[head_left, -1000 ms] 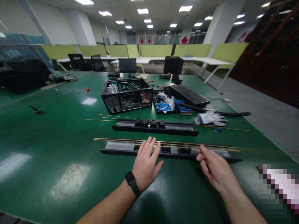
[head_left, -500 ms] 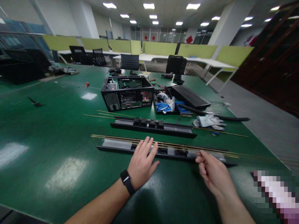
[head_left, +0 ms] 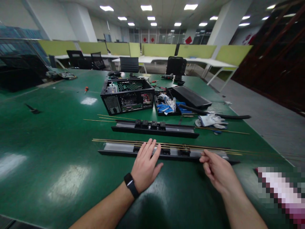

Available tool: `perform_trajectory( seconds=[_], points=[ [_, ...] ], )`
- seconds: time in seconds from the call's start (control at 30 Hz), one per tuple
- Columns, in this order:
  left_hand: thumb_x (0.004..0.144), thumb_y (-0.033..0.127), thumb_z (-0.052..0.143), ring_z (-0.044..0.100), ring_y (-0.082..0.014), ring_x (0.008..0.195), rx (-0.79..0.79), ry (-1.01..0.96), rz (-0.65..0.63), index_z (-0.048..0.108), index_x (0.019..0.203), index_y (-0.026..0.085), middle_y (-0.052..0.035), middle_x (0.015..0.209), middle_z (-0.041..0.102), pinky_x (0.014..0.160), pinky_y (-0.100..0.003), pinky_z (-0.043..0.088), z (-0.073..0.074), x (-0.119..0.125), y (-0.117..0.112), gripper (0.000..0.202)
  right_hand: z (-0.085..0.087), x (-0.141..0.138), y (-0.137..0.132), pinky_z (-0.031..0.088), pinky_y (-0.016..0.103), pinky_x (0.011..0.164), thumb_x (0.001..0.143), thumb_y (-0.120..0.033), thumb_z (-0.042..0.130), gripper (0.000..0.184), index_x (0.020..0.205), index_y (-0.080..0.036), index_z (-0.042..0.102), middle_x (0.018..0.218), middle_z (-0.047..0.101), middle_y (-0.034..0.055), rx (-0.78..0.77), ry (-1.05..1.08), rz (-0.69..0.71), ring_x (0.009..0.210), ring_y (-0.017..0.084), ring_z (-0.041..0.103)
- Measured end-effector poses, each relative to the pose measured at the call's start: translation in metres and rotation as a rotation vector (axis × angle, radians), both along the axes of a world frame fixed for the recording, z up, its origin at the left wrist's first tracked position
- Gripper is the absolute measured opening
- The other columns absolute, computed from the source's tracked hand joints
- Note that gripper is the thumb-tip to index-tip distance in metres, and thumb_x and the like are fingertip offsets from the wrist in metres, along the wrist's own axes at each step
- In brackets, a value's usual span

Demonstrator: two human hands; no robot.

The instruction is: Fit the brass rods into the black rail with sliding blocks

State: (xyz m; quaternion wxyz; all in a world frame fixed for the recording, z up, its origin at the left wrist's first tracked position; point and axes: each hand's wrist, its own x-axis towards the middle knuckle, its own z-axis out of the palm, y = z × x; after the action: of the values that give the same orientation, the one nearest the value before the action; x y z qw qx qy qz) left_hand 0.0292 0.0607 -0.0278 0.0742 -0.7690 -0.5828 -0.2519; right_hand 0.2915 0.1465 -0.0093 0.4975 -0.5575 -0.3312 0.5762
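Note:
My left hand [head_left: 147, 165], with a dark watch on its wrist, lies open, fingers stretched over several thin brass-coloured rods [head_left: 114, 141]. These rods run lengthwise above a long black channel [head_left: 124, 154] with a pale inside. Small black blocks [head_left: 185, 150] sit in the channel, partly hidden by the rods and my fingers. Toward the channel's right end, my right hand [head_left: 215, 168] is closed in a pinch, fingertips at its near edge and close to the rods. What the pinch holds, if anything, is too small to make out.
Beyond lies a second channel [head_left: 154, 130] with black blocks and thin rods. Farther back stand an open computer case [head_left: 127, 97], a tray of blue-and-white gloves [head_left: 166, 106] and a black panel [head_left: 192, 97]. Another glove [head_left: 212, 121] and a black tube [head_left: 233, 117] lie to the right.
The view has shifted slightly, so the background sits a little further left. Both hands keep nearly the same pose and place at the near channel.

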Motion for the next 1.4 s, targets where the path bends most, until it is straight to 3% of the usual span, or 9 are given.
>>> perform_trajectory(
  seconds=[0.3, 0.63, 1.4],
  points=[
    [0.09, 0.026, 0.057, 0.018, -0.0303, 0.15, 0.001, 0.006, -0.007, 0.032, 0.15, 0.014, -0.0172, 0.157, 0.032, 0.119, -0.055, 0.026, 0.0, 0.0, -0.003, 0.066, 0.0, 0.001, -0.002, 0.019, 0.013, 0.023, 0.071, -0.042, 0.081, 0.036, 0.079, -0.013, 0.063, 0.061, 0.062, 0.0016, 0.011, -0.005, 0.009, 0.03, 0.004, 0.037],
    [0.09, 0.027, 0.057, 0.019, -0.03, 0.15, 0.029, -0.006, -0.009, 0.032, 0.15, 0.014, -0.0167, 0.156, 0.035, 0.119, -0.054, 0.027, -0.001, -0.002, -0.003, 0.066, -0.003, 0.011, 0.004, 0.02, 0.015, 0.022, 0.072, -0.037, 0.078, 0.03, 0.08, -0.013, 0.063, 0.06, 0.063, 0.0031, 0.031, 0.032, -0.106, 0.03, 0.005, 0.037],
    [0.09, 0.026, 0.058, 0.019, -0.0305, 0.149, 0.028, 0.002, 0.015, 0.035, 0.149, 0.013, -0.0163, 0.156, 0.035, 0.119, -0.053, 0.026, 0.0, -0.001, -0.001, 0.065, -0.006, -0.007, -0.005, 0.017, 0.013, 0.023, 0.075, -0.05, 0.077, 0.041, 0.088, -0.013, 0.065, 0.062, 0.063, 0.0018, 0.008, 0.049, 0.115, 0.03, 0.003, 0.034]
  ],
)
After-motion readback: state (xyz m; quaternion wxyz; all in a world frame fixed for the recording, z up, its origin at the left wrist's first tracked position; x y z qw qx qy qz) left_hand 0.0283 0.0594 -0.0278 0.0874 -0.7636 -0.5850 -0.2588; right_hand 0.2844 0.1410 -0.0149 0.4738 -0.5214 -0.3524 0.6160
